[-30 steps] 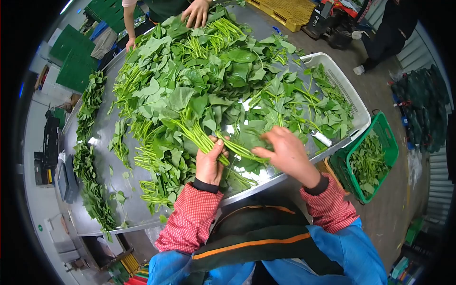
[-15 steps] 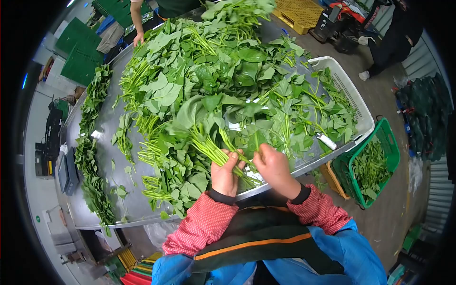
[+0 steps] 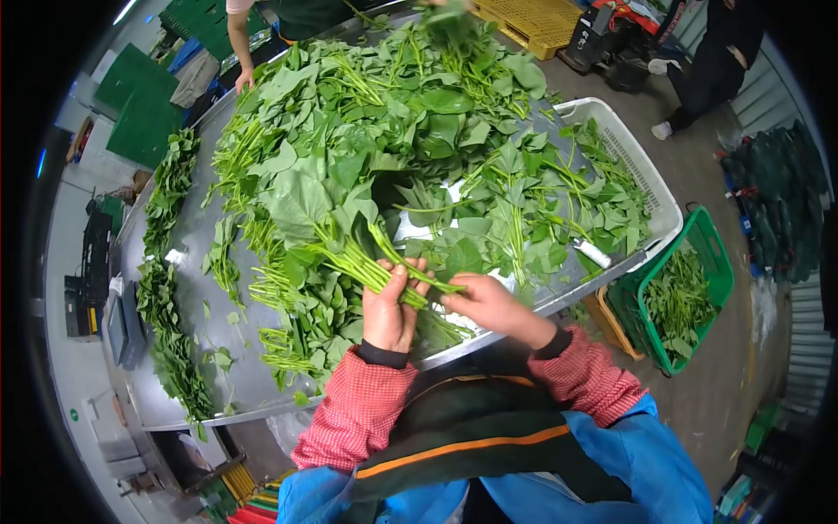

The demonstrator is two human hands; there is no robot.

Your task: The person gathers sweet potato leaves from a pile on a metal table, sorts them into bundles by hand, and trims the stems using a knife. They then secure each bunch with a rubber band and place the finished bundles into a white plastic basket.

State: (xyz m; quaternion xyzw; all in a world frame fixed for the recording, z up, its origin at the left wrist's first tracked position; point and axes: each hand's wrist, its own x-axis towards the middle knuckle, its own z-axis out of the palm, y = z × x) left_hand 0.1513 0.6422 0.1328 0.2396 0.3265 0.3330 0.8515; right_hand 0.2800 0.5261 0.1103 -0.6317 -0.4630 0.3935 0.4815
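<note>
Two hands, one leafy bunch, right at the table's near edge!

Here's the bunch, above the metal at centre, leaves toward eleven o'clock, stem ends toward five. The left hand is wrapped around the lower stems; the right hand has narrowed to a pinch at the tip of a stem. It looks light: crisp, snappable stalks under floppy leaves that would bruise easily, perhaps slippery if damp. Best hold? Low on the stems, snug, never squeezing.

Outward from the bunch, and what textures! At twelve, a tangled pile of broad, matte leaves; at nine, a ragged leafy row on the smooth, shiny table. Near eleven, a co-worker's hand at the far rim. Between two and three, the slotted white crate; at three, the green basket, rigid-looking, with more greens inside.
</note>
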